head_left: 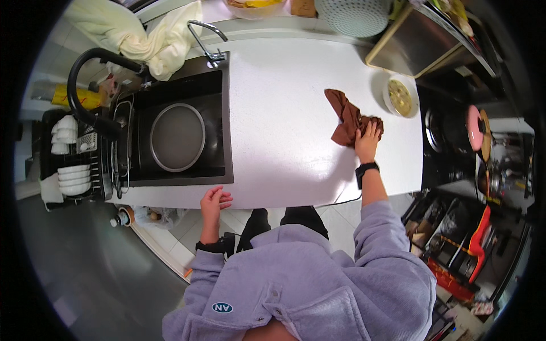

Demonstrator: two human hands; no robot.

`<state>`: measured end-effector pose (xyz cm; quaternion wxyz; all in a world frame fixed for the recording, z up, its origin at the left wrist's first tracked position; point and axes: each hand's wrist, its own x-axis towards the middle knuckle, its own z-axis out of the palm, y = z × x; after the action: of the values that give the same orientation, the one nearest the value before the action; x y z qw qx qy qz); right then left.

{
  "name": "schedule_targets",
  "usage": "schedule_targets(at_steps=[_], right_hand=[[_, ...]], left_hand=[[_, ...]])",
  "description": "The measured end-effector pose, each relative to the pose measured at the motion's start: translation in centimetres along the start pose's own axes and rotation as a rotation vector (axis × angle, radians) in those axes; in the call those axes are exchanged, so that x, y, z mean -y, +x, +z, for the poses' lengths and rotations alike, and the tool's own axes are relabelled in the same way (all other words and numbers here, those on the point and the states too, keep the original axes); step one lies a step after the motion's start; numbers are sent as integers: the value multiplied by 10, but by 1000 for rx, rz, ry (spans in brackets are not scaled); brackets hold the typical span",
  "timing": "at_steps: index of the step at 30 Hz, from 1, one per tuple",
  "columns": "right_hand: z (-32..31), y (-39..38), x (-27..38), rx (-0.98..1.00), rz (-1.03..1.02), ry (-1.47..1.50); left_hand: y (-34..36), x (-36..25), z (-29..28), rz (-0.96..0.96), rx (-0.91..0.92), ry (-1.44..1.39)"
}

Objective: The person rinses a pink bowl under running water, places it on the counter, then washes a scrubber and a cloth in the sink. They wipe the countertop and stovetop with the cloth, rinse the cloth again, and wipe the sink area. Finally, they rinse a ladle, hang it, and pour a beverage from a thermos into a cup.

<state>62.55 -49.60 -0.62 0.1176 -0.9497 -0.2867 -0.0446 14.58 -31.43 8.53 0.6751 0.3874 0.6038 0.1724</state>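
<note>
A crumpled brown cloth point(345, 118) lies on the right part of the white countertop point(278, 125). My right hand point(368, 139) presses down on the cloth's near right end, with its fingers closed over the bunched fabric. Wet streaks or specks shine on the countertop left of the cloth. Near the counter's front edge, by the near right corner of the sink, hovers my left hand point(214, 200). Its fingers are loosely bent and apart, with nothing in them.
To the left, a black sink point(224, 162) holds a round grey pan point(177, 137) beneath two faucets. A bowl of food point(400, 96) stands at the countertop's right, near the stove point(449, 131). An open drawer point(455, 238) juts out lower right. White bowls point(74, 179) sit in a rack.
</note>
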Motion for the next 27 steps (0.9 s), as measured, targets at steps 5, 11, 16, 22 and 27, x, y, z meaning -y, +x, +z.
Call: schedule_targets(at_steps=[5,11,16,22,27], right_hand=[[-37,-105,1,66,198,194],[-92,-106,-1,-134,517,969],[-114,-93,42,134,281,852],[-47,-99,95,172,319,278],[-10,-71,91,59,139,-147]], left_hand=[[17,-11,-24,15,68,91],[20,-22,-34,63,116,116],[16,-26,-22,61,156,124],[23,-24,-1,80,179,151],[30,-18,10,58,157,127]])
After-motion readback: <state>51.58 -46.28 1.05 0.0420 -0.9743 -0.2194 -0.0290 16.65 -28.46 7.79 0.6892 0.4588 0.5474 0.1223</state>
